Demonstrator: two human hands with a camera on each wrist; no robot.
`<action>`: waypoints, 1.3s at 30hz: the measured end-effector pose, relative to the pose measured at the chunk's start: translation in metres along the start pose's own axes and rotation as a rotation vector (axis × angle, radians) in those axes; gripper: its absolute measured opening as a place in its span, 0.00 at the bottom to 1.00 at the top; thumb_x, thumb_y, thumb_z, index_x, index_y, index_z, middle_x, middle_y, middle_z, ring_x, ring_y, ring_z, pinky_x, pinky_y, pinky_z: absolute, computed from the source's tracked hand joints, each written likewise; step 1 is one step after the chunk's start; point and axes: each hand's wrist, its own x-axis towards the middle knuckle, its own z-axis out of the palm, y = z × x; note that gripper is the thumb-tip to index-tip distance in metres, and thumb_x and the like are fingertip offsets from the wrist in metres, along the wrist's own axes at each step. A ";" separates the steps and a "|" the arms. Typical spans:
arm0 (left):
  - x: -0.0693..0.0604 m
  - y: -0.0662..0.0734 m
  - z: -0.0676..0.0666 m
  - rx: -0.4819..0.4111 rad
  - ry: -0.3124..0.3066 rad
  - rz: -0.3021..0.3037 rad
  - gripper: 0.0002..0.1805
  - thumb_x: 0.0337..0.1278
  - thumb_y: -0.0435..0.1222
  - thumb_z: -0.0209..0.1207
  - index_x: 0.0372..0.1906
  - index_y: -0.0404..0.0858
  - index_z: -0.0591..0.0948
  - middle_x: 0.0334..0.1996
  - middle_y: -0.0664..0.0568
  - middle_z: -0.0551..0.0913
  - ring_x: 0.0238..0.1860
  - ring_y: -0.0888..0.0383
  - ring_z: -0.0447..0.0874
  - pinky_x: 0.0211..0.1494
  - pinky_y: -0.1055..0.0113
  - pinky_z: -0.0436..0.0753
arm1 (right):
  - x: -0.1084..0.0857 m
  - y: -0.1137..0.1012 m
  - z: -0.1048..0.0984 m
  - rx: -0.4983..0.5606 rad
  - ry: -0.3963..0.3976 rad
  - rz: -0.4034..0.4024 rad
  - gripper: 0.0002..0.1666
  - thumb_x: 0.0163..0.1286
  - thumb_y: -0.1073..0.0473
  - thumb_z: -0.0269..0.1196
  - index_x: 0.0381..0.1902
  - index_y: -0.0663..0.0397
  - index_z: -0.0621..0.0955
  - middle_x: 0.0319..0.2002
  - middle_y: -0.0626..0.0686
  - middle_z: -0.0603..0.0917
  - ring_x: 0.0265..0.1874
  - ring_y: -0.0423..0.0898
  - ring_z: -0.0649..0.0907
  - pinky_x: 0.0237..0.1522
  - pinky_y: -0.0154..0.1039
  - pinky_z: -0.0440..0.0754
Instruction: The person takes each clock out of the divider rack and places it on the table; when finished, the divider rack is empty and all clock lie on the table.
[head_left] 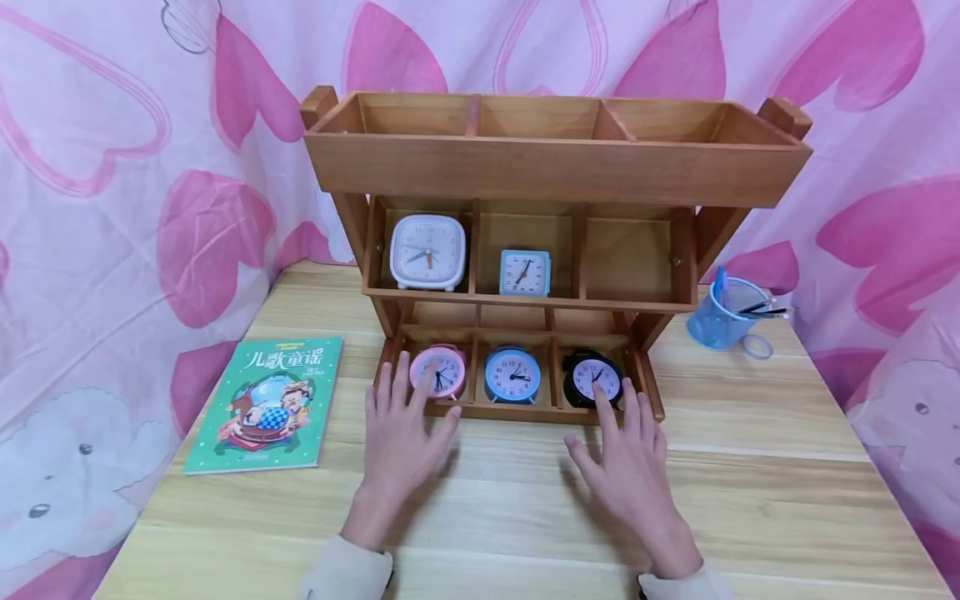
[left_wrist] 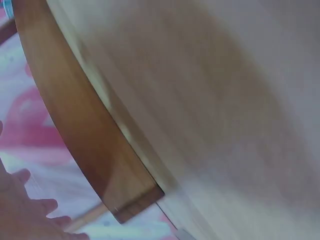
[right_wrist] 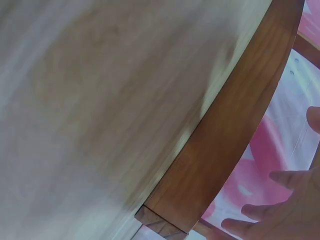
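Observation:
Both hands hover over the table before a wooden shelf (head_left: 555, 171), fingers spread, holding nothing. The left hand (head_left: 401, 442) has its fingertips in front of a pink round clock (head_left: 447, 367) in the bottom row; in the left wrist view this hand (left_wrist: 25, 210) shows at the lower left corner. My right hand (head_left: 630, 467) has fingers overlapping a black round clock (head_left: 592, 375); the right wrist view shows this hand (right_wrist: 287, 215) at the lower right. Between them sits a blue round clock (head_left: 512, 375). Whether fingertips touch anything, I cannot tell.
In the middle row stand a white square clock (head_left: 427, 250) and a small light-blue square clock (head_left: 524, 273). A green book (head_left: 266, 404) lies on the table (head_left: 510, 517) at the left. At the right are a blue pen holder (head_left: 712, 325) and a ring of tape (head_left: 757, 347).

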 end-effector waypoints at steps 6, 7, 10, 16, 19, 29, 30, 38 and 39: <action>0.020 -0.029 -0.011 -0.112 -0.023 -0.089 0.47 0.62 0.57 0.56 0.79 0.42 0.54 0.79 0.38 0.47 0.78 0.38 0.45 0.75 0.36 0.53 | 0.012 0.008 -0.004 0.066 -0.035 0.011 0.44 0.71 0.41 0.59 0.75 0.58 0.61 0.76 0.71 0.46 0.72 0.73 0.52 0.63 0.77 0.55; 0.024 -0.035 -0.013 -0.131 -0.045 -0.111 0.47 0.62 0.57 0.56 0.79 0.41 0.53 0.78 0.37 0.47 0.77 0.37 0.46 0.74 0.37 0.54 | 0.015 0.011 -0.005 0.066 -0.037 0.006 0.43 0.71 0.42 0.59 0.75 0.59 0.62 0.76 0.72 0.47 0.71 0.73 0.54 0.63 0.77 0.56; 0.033 -0.050 -0.015 -0.218 -0.130 -0.170 0.49 0.63 0.55 0.57 0.79 0.38 0.49 0.78 0.34 0.46 0.77 0.35 0.47 0.73 0.36 0.57 | 0.024 0.017 -0.006 0.060 -0.065 -0.005 0.41 0.72 0.43 0.59 0.73 0.62 0.64 0.74 0.73 0.50 0.70 0.74 0.57 0.63 0.76 0.59; 0.045 -0.068 -0.013 -0.460 -0.282 -0.194 0.52 0.63 0.47 0.62 0.79 0.34 0.43 0.78 0.35 0.47 0.76 0.37 0.49 0.75 0.40 0.55 | 0.046 0.024 -0.007 0.072 -0.126 -0.006 0.39 0.72 0.44 0.58 0.73 0.60 0.64 0.74 0.73 0.52 0.70 0.74 0.59 0.61 0.76 0.63; 0.044 -0.073 -0.012 -0.507 -0.316 -0.213 0.53 0.64 0.47 0.62 0.80 0.36 0.40 0.79 0.37 0.45 0.77 0.37 0.48 0.76 0.41 0.54 | 0.058 0.025 -0.005 0.086 -0.156 0.010 0.40 0.72 0.43 0.57 0.73 0.58 0.64 0.73 0.73 0.54 0.68 0.72 0.62 0.60 0.75 0.65; 0.043 -0.080 -0.008 -0.547 -0.355 -0.239 0.51 0.67 0.48 0.59 0.80 0.42 0.38 0.79 0.39 0.44 0.77 0.37 0.47 0.76 0.40 0.52 | 0.077 0.026 0.002 0.091 -0.196 0.091 0.40 0.69 0.44 0.61 0.71 0.59 0.66 0.71 0.73 0.57 0.60 0.72 0.71 0.57 0.70 0.72; 0.043 -0.079 -0.008 -0.547 -0.356 -0.243 0.51 0.67 0.48 0.59 0.80 0.42 0.38 0.79 0.38 0.44 0.77 0.37 0.47 0.76 0.40 0.52 | 0.077 0.026 0.002 0.092 -0.194 0.090 0.40 0.69 0.44 0.61 0.71 0.59 0.66 0.70 0.73 0.58 0.59 0.72 0.73 0.57 0.69 0.73; 0.044 -0.075 -0.011 -0.551 -0.353 -0.269 0.49 0.68 0.43 0.60 0.80 0.41 0.40 0.78 0.36 0.46 0.76 0.35 0.49 0.76 0.41 0.53 | 0.078 0.026 0.005 0.081 -0.153 0.071 0.39 0.67 0.47 0.64 0.68 0.62 0.69 0.67 0.74 0.63 0.52 0.70 0.77 0.52 0.67 0.78; 0.044 -0.075 -0.011 -0.549 -0.353 -0.272 0.49 0.68 0.42 0.60 0.80 0.41 0.40 0.78 0.36 0.46 0.76 0.35 0.49 0.76 0.41 0.53 | 0.077 0.026 0.005 0.082 -0.141 0.067 0.38 0.66 0.47 0.64 0.68 0.63 0.70 0.66 0.74 0.64 0.52 0.70 0.78 0.52 0.67 0.78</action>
